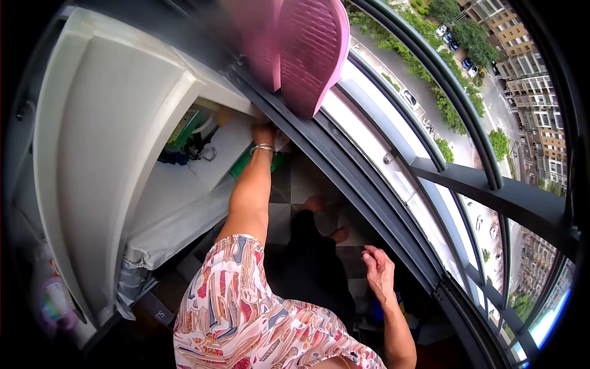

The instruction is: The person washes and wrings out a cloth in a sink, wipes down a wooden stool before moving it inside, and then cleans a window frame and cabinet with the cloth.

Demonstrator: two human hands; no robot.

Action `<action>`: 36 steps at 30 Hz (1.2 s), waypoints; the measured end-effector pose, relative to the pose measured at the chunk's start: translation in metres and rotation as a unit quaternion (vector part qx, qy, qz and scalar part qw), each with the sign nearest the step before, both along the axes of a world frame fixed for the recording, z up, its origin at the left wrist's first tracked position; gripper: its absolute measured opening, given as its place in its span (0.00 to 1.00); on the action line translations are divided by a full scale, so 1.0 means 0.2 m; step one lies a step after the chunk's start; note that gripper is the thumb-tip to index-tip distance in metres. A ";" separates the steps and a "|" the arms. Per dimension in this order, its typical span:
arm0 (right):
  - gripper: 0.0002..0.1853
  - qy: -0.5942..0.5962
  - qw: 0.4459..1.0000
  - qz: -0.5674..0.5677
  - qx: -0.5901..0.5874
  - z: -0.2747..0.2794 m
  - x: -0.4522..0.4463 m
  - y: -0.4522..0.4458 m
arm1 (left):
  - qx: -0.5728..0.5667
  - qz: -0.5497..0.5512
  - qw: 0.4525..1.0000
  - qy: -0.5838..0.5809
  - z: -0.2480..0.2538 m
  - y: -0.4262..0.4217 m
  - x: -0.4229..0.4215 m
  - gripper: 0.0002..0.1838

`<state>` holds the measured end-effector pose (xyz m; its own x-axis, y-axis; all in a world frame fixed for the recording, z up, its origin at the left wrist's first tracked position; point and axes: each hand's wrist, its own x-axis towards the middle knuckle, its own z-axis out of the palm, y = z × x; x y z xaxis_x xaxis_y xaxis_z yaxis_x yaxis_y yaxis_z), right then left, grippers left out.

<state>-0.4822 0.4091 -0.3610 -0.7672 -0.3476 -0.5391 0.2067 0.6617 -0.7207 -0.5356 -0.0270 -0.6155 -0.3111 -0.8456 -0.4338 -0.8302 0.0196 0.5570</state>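
Observation:
My left hand (264, 133), with a bracelet (264, 147) at the wrist, reaches out to the far end of the white cabinet (123, 117), close beside the dark window track. Its fingers are shadowed and partly hidden, so their grip does not show. A small pale thing (281, 141) shows right beside it, and something green (243, 163) lies just below the wrist. Lower right, my right hand (380, 270) hangs near the window frame, fingers loosely bent, with nothing visible in it.
Pink slippers (312, 55) stand on the window track (344, 166). Metal railings (491, 190) curve outside, high above a street. Inside the cabinet opening are a green packet (183, 131) and dark items. A grey cover (178, 237) hangs over the edge. My bare feet are on dark tiles (279, 221).

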 end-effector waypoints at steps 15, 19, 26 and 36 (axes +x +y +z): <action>0.09 0.131 0.983 0.124 -0.026 0.00 -0.01 0.00 | -0.147 -0.248 0.948 -0.132 0.27 -0.07 0.45 0.35; 0.16 0.274 0.923 0.268 -0.011 -0.02 -0.14 -0.02 | -0.258 -0.280 0.915 -0.131 0.20 -0.15 0.29 0.37; 0.17 0.375 0.847 0.372 -0.065 0.08 -0.30 -0.04 | -0.360 -0.199 0.898 -0.157 0.14 -0.13 0.15 0.33; 0.29 0.400 0.837 0.374 0.007 -0.08 -0.32 -0.01 | -0.347 -0.219 0.895 -0.176 0.25 0.03 0.59 0.32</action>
